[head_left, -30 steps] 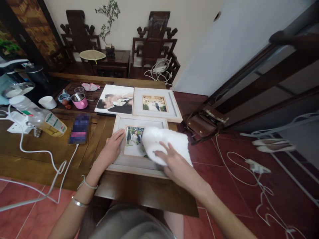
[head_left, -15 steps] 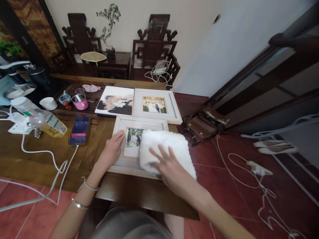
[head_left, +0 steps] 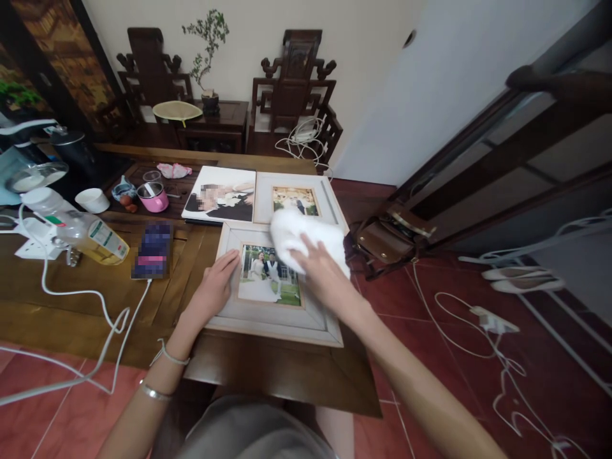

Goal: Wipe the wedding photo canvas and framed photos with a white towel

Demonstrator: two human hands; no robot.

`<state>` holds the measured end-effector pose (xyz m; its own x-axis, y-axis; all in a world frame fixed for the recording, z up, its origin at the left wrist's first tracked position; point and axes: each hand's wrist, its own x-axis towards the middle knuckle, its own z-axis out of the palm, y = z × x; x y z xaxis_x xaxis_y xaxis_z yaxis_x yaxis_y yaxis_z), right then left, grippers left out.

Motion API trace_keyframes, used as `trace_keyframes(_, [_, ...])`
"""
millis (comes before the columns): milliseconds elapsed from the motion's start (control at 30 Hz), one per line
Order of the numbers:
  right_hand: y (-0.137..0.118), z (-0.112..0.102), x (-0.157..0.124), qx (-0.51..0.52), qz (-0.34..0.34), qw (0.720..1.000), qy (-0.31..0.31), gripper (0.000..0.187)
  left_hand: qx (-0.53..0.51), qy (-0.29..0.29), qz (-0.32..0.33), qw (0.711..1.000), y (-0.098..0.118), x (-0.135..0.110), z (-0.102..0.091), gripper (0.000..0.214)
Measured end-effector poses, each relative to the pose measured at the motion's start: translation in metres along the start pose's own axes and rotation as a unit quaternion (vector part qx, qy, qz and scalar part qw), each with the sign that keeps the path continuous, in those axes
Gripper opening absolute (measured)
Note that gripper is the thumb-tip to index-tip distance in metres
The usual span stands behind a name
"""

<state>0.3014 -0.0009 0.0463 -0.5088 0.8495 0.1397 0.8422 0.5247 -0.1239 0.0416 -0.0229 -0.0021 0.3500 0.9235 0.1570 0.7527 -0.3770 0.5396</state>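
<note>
A white picture frame point(head_left: 282, 322) with a wedding photo point(head_left: 268, 280) in it lies flat near the table's front edge. My left hand point(head_left: 215, 285) grips the frame's left side, fingers together over its border. Under my right hand point(head_left: 320, 268) is a fluffy white cloth point(head_left: 296, 233), bunched in the fingers and spread over the frame's upper right corner. The cloth also covers the lower part of a second framed photo point(head_left: 329, 197) behind. To the left of that one lies a white photo album or panel point(head_left: 227, 185) with a picture on top.
On the wooden table point(head_left: 157, 319) at left are a phone point(head_left: 152, 250) on a charging cable, a bottle of yellow liquid point(head_left: 98, 236), a pink cup point(head_left: 153, 197) and a white cup point(head_left: 92, 200). A brown bag point(head_left: 389, 239) is beyond the table's right edge. Cables point(head_left: 497, 322) trail over the floor.
My right hand has swept the cloth up and away from me, from the frame's right side to its upper right corner, uncovering the photo. My left hand has stayed put.
</note>
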Motion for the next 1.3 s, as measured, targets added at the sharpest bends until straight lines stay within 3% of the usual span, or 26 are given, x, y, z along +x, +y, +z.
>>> trace_keyframes(100, [0.015, -0.002, 0.024, -0.057, 0.029, 0.997, 0.037, 0.077, -0.004, 0.006, 0.002, 1.000, -0.001, 0.000, 0.001, 0.066])
trace_keyframes(233, [0.004, 0.008, 0.022, -0.094, -0.021, 0.995, -0.035, 0.074, -0.003, 0.013, -0.003, 1.000, -0.003, 0.001, 0.005, 0.065])
trace_keyframes(367, [-0.028, 0.008, -0.016, -0.055, -0.029, 0.991, -0.118, 0.067, 0.003, 0.020, -0.002, 1.000, -0.003, 0.001, 0.007, 0.065])
trace_keyframes(500, [-0.056, -0.013, -0.065, 0.028, -0.039, 0.977, -0.208, 0.067, 0.011, 0.022, 0.000, 1.000, -0.001, 0.000, 0.007, 0.066])
trace_keyframes(600, [-0.071, -0.025, -0.086, 0.084, -0.067, 0.961, -0.253, 0.068, 0.014, 0.013, -0.006, 1.000, 0.002, 0.000, 0.004, 0.067])
trace_keyframes(667, [-0.076, -0.026, -0.086, 0.101, -0.080, 0.959, -0.251, 0.072, 0.013, 0.004, -0.010, 1.000, 0.004, 0.000, 0.002, 0.068])
trace_keyframes(767, [-0.072, -0.014, -0.067, 0.086, -0.063, 0.974, -0.202, 0.075, 0.011, -0.008, -0.012, 1.000, 0.005, 0.001, 0.001, 0.068])
trace_keyframes(933, [-0.027, 0.012, -0.003, -0.010, -0.004, 0.999, -0.052, 0.072, 0.003, -0.007, -0.010, 1.000, 0.003, 0.001, 0.000, 0.069])
trace_keyframes(1033, [-0.007, 0.017, 0.032, -0.057, 0.016, 0.998, -0.008, 0.073, -0.004, -0.007, -0.018, 1.000, 0.005, 0.001, -0.001, 0.067])
trace_keyframes(1167, [-0.020, 0.017, 0.036, -0.079, 0.005, 0.996, -0.050, 0.066, -0.007, -0.009, -0.031, 0.999, 0.009, 0.000, -0.003, 0.065])
trace_keyframes(1300, [-0.056, 0.006, -0.014, -0.024, -0.041, 0.989, -0.138, 0.060, 0.003, -0.015, -0.037, 0.999, 0.010, 0.000, -0.002, 0.067])
